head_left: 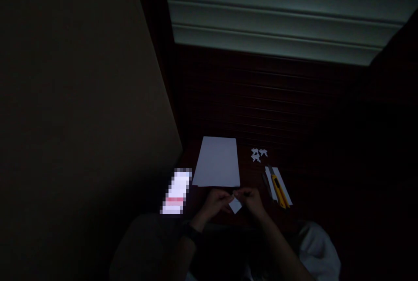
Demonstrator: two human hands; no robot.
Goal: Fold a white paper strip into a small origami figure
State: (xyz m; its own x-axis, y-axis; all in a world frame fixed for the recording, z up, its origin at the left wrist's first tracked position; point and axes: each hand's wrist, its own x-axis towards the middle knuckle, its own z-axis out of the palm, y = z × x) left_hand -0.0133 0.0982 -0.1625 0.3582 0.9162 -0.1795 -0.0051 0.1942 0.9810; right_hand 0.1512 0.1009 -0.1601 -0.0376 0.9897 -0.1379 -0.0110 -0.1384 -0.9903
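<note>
A small white piece of paper [235,205], its lower part shaped like a diamond, is held between both hands over the near edge of the dark table. My left hand [216,200] pinches it from the left, and a dark band circles that wrist. From the right, my right hand [251,198] grips its upper corner with thumb and finger. The fingertips of both hands nearly meet at the paper's top, so any folds there are hidden. Just beyond the hands lies a stack of white paper sheets [217,162].
Several small folded paper shapes [257,155] sit at the back right. A yellow utility knife [279,190] rests on white paper strips [284,185] to the right. At left is a bright, pixelated phone-like screen [176,192]. A wall [98,76] bounds the left side; the light is dim.
</note>
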